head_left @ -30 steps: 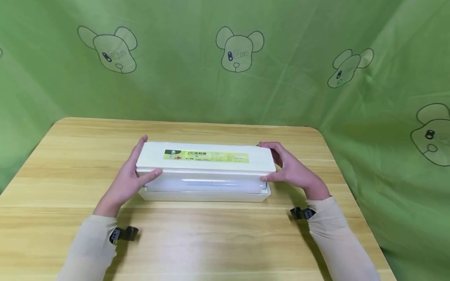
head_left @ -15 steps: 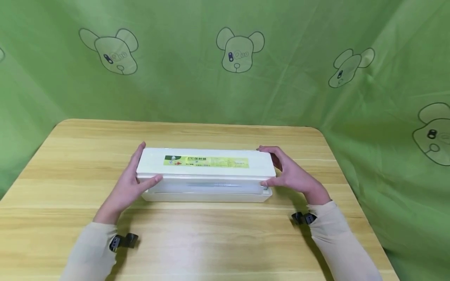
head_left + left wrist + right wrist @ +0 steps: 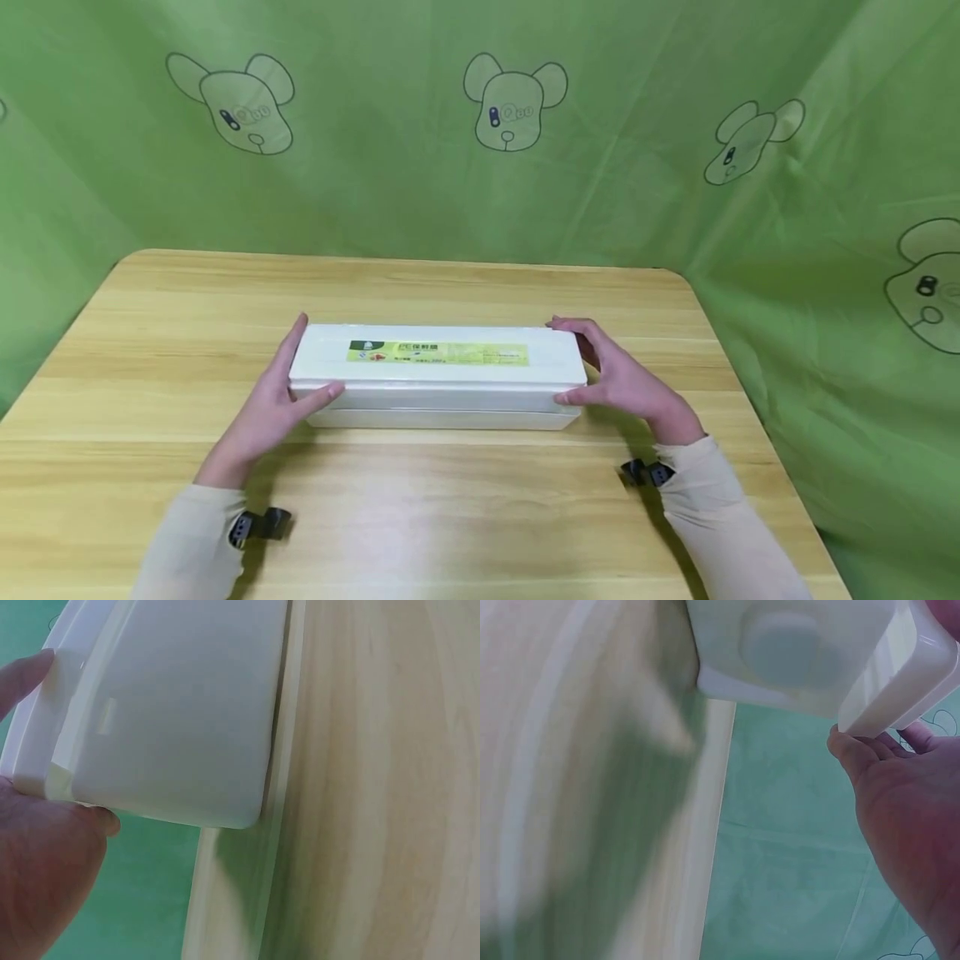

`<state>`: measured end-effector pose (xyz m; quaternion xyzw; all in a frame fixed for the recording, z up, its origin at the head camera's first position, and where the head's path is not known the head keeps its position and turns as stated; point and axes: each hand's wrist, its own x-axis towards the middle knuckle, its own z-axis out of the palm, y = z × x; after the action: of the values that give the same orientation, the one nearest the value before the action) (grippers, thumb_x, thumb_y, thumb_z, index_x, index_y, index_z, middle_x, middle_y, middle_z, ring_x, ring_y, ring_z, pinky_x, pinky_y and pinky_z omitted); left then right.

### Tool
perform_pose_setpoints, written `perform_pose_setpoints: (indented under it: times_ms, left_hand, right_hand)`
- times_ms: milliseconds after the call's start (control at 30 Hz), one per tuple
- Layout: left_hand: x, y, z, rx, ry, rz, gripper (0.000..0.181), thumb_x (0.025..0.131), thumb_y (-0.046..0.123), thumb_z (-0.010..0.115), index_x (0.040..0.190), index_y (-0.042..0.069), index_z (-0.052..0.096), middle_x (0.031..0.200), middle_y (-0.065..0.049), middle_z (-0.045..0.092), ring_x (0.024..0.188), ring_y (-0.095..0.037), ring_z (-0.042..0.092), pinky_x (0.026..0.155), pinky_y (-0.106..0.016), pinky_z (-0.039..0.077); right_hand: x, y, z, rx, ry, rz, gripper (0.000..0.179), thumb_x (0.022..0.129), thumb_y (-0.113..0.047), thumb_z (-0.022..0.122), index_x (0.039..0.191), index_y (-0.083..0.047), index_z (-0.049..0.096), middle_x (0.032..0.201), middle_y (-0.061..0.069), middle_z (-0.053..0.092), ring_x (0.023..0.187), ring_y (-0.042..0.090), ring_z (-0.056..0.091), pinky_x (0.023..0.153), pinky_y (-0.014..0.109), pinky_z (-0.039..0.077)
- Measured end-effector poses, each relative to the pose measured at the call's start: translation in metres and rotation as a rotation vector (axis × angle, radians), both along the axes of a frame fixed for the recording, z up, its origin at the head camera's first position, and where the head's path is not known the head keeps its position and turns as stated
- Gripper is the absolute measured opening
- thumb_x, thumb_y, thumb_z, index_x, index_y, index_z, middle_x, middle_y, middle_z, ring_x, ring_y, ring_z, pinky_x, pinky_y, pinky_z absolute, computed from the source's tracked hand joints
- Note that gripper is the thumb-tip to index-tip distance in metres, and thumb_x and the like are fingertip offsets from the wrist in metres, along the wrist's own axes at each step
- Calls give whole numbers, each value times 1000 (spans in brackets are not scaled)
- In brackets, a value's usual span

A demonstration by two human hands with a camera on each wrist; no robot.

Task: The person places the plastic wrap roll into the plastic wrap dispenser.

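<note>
A long white cling film box stands on the table, its lid [image 3: 442,373] lying over its base [image 3: 442,419]. On the lid's top is a yellow-green printed label [image 3: 480,355]. My left hand [image 3: 270,400] grips the lid's left end, thumb on the front face and fingers round the end. At the opposite end my right hand [image 3: 622,379] holds the lid likewise, thumb in front, fingertips at the back edge. Both wrist views show the box ends, with the base [image 3: 180,727] beneath the lid [image 3: 900,682]. The film roll is hidden inside.
The wooden table [image 3: 450,517] extends around the box, with rounded far corners. Behind and to the right hangs a green cloth [image 3: 390,192] printed with mouse-like heads. Small black wrist cameras [image 3: 262,525] sit at both cuffs.
Both hands have lowered the lid onto the base, its front edge coming down toward me. The shiny film roll that showed in the front gap is now covered.
</note>
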<state>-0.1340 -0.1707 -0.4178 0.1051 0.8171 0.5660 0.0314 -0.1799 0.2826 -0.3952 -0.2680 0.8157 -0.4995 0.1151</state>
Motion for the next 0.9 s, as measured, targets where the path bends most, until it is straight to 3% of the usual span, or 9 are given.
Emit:
perform_pose_setpoints:
  times_ms: [233, 767, 900]
  left_hand:
    - [1, 1, -2, -7, 1, 2, 104, 88, 23, 76, 159, 22, 1, 163, -9, 2, 147, -34, 2, 117, -60, 4]
    - [5, 1, -7, 26, 4, -15, 109, 81, 11, 81, 159, 15, 5, 156, -22, 22, 138, -42, 25, 115, -63, 12]
    - [5, 0, -7, 24, -5, -16, 112, 78, 11, 83, 158, 14, 5, 155, -24, 22, 138, -42, 25, 115, -62, 13]
  right_hand:
    - [4, 1, -2, 9, -12, -9, 91, 70, 3, 86, 143, -1, 32, 154, 23, 25, 142, 36, 23, 114, 55, 23]
    - [9, 4, -8, 34, -29, -2, 91, 72, -2, 86, 144, -3, 31, 156, 22, 23, 143, 33, 23, 113, 51, 24]
    - [9, 4, -9, 32, -26, 5, 91, 73, -4, 86, 145, -3, 30, 156, 20, 23, 142, 33, 24, 113, 53, 25]
